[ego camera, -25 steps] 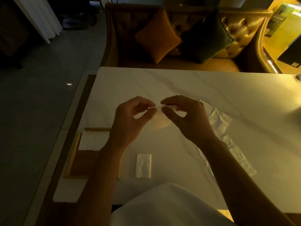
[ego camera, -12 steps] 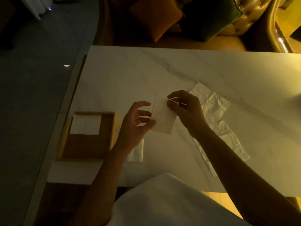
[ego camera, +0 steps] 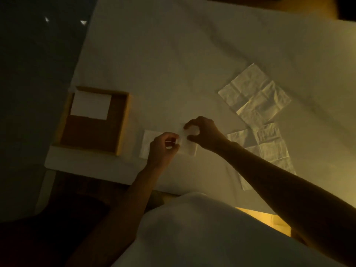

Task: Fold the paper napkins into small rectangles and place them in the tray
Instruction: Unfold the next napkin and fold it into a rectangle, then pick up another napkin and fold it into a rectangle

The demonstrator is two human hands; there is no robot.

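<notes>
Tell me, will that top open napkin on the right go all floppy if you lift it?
Probably floppy: the unfolded napkin lies thin and flat on the table, creased softly. Likely very light, so a push might slide or crumple it. Being thin paper, it may tear easily.

The left hand [ego camera: 161,149] covers the right part of a folded napkin [ego camera: 146,143] on the table [ego camera: 173,64] (itself cut off at the top and right edges). The held napkin [ego camera: 189,149], between that hand and the right hand [ego camera: 204,133], is blurred, its folds unreadable; the right forearm [ego camera: 269,180] hides part of the spread napkins [ego camera: 269,145]
</notes>
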